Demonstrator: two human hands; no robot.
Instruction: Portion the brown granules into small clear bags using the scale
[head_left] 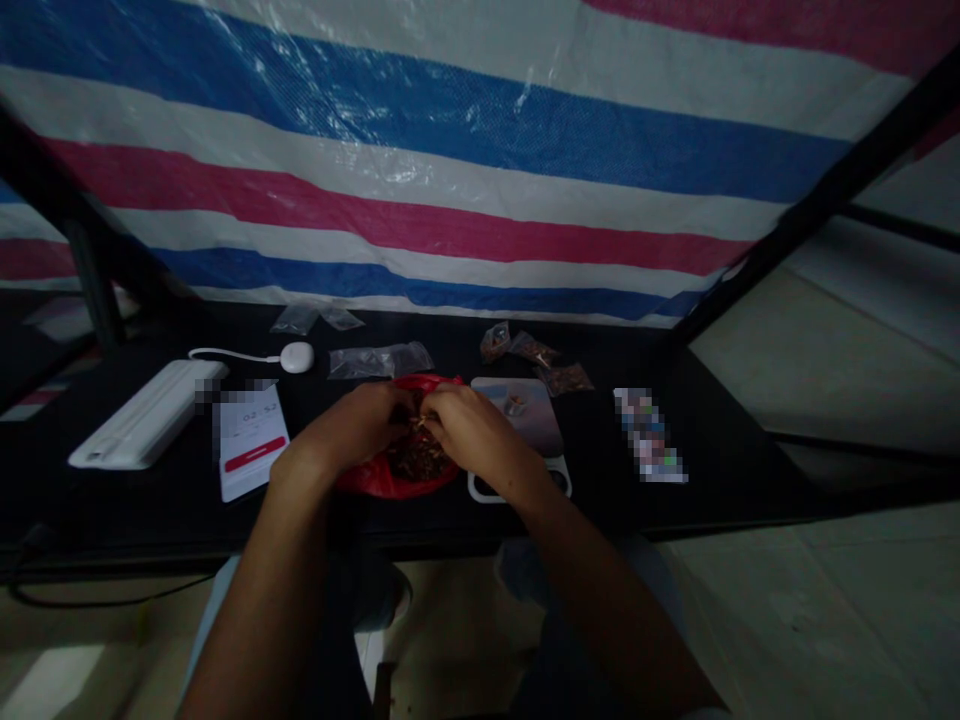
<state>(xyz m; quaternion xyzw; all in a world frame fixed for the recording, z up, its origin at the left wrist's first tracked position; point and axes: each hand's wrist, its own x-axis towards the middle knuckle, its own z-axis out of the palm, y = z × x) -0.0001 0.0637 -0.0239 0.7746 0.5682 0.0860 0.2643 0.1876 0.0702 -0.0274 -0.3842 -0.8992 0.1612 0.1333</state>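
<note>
An open red plastic bag (379, 482) lies on the black table, holding loose dried brown bits (417, 458). My left hand (375, 415) reaches over the bag's left side, its fingers curled down toward the bits; what they hold is hidden. From the other side my right hand (466, 422) bends in, thumb and fingers pinched around some pale, twig-like dried bits (421, 421) close to the left fingertips. Just right of the bag, partly behind my right hand, is a small scale (536, 415) with a grey top and something small on it.
Several small clear bags of brown bits (566, 378) lie behind the scale. Flat clear bags (381, 360) are behind the red bag. To the left are a phone (253, 445) showing a timer, a white device (150, 415) and a corded round white piece (297, 357). A blurred card (649, 435) lies right.
</note>
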